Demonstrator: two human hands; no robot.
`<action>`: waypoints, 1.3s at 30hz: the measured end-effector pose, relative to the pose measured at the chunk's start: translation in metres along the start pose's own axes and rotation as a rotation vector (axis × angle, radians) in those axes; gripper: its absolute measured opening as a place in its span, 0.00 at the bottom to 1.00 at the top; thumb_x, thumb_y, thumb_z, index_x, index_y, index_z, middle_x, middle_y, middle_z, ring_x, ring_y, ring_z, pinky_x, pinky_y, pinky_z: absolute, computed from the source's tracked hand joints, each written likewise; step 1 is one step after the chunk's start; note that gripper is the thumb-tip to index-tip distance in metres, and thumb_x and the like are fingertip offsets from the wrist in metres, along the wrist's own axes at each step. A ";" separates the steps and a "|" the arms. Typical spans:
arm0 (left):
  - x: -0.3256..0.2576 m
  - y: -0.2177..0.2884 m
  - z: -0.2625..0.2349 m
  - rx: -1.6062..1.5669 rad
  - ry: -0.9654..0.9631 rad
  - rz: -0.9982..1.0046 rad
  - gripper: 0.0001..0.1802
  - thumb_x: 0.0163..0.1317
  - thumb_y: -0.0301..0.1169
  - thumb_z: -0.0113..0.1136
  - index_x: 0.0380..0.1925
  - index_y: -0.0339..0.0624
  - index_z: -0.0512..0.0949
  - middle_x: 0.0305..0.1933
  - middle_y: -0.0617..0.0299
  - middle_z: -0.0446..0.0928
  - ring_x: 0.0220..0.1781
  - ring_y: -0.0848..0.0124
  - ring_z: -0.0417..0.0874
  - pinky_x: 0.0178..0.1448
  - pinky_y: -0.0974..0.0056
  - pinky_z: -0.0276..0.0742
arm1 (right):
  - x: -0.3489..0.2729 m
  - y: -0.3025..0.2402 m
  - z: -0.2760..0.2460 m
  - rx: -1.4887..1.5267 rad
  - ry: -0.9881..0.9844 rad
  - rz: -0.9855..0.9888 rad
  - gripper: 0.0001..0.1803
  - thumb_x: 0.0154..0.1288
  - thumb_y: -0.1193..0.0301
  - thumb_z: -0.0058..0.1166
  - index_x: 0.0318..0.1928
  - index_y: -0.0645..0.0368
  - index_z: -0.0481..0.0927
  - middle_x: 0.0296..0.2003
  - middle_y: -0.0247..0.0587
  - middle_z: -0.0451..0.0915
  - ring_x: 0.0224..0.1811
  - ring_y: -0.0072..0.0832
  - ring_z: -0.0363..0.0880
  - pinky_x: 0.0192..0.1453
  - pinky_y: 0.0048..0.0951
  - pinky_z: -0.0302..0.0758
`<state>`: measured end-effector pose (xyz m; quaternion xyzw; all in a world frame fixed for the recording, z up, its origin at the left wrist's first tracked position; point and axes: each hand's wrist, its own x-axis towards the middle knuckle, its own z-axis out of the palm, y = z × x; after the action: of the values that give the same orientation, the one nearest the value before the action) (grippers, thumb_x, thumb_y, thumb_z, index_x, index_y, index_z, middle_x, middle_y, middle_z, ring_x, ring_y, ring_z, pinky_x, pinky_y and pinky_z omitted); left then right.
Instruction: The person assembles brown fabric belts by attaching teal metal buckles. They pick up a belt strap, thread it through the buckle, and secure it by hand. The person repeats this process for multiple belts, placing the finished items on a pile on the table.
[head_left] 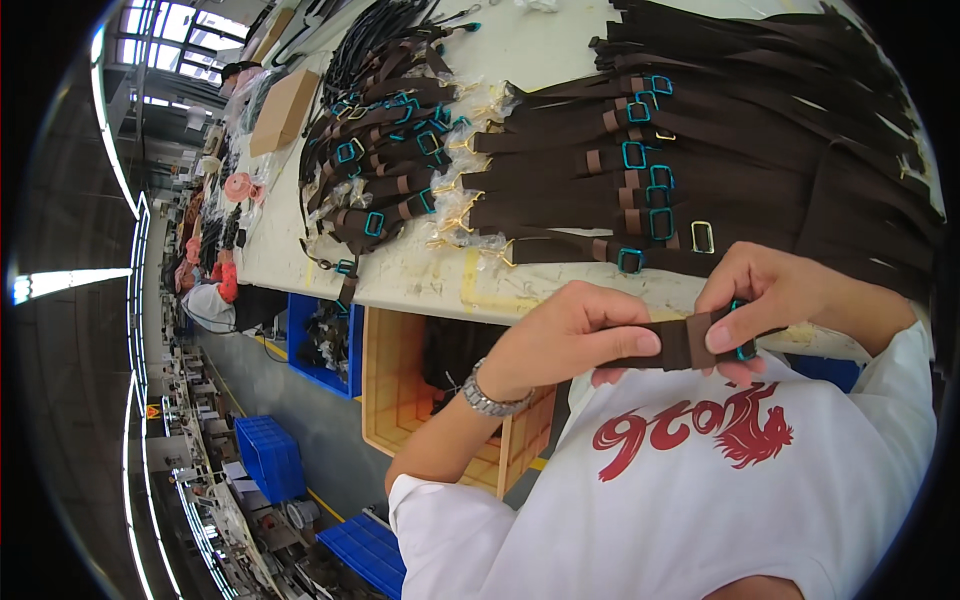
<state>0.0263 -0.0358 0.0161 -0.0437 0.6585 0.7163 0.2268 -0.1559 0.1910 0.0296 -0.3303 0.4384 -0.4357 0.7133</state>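
We pinch a brown strap (672,343) — left hand (565,340), right hand (770,290) — just below the table (420,270) edge, wrists bent inward.

Single head view, close above the worktable (420,275) (rolled sideways), facing down.

- The dark strap (672,343) is partly covered by the fingers of the left hand (570,335) and right hand (775,290).
- Its teal buckle (745,350) shows only as a sliver.
- The strap pile (800,130) runs beyond the picture's rim.
- The orange crate (395,390) holds contents too dark to make out.
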 end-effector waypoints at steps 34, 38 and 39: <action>0.105 -0.022 -0.110 1.474 0.749 0.614 0.04 0.72 0.23 0.63 0.41 0.32 0.80 0.48 0.47 0.83 0.49 0.47 0.83 0.53 0.47 0.79 | 0.004 -0.006 -0.278 -1.653 1.093 -0.592 0.14 0.73 0.59 0.62 0.49 0.55 0.87 0.44 0.44 0.86 0.53 0.45 0.86 0.55 0.46 0.83; 0.097 -0.025 -0.063 1.435 0.659 0.651 0.05 0.70 0.23 0.66 0.41 0.32 0.82 0.52 0.49 0.84 0.53 0.49 0.85 0.56 0.50 0.80 | 0.115 -0.010 -0.324 -1.819 1.080 -0.398 0.17 0.71 0.56 0.63 0.46 0.56 0.87 0.45 0.46 0.86 0.52 0.48 0.87 0.51 0.50 0.84; 0.088 -0.029 -0.061 1.398 0.666 0.629 0.05 0.67 0.22 0.68 0.40 0.33 0.83 0.53 0.49 0.84 0.54 0.49 0.84 0.58 0.49 0.80 | 0.128 -0.015 -0.328 -1.797 1.093 -0.389 0.16 0.72 0.56 0.63 0.44 0.56 0.87 0.44 0.45 0.85 0.51 0.46 0.86 0.50 0.49 0.84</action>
<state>-0.0560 -0.0698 -0.0505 0.0837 0.9652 0.1223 -0.2154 -0.4303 0.0386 -0.1311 -0.5589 0.7987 -0.1480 -0.1668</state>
